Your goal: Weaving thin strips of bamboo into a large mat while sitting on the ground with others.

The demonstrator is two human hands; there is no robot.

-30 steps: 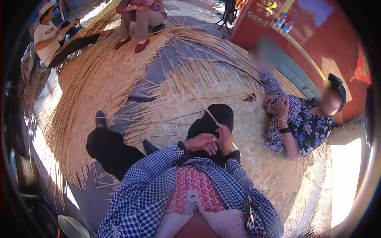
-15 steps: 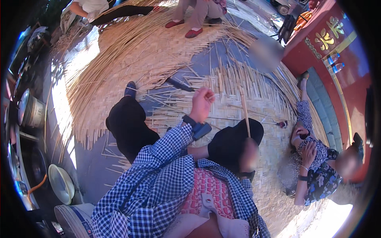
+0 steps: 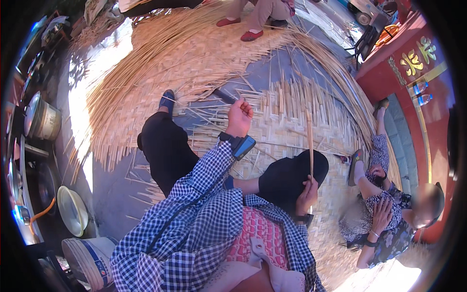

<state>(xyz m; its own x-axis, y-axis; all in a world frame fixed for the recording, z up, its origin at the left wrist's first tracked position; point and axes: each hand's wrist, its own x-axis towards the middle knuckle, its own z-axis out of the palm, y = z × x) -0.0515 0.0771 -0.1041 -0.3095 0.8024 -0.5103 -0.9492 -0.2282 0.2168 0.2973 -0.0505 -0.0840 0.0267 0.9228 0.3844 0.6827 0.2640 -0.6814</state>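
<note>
My left hand [image 3: 241, 118] is raised over the woven mat [image 3: 287, 129], its fingers curled in; whether anything is inside them I cannot make out. Just beyond it, partly hidden by that hand, lies a dark flat bar-like piece [image 3: 224, 96] among loose strip ends. Beside my right knee, my right hand [image 3: 307, 195] grips the lower end of a pale reed strip [image 3: 310, 143]. The strip points away from me over the mat, whose far side has uneven, unwoven strip ends.
A person in patterned clothes [image 3: 382, 219] sits at the right. Another person's red shoes [image 3: 252, 35] rest on the mat at the far side. Long loose reeds [image 3: 116, 73] curve along the left. A pale basin [image 3: 73, 211] and a bucket [image 3: 90, 260] stand at lower left.
My left hand has shifted left, nearer the dark piece. My right hand still holds the reed strip, now more upright in view. The seated person's foot at the right is drawn up. The whole view has shifted slightly.
</note>
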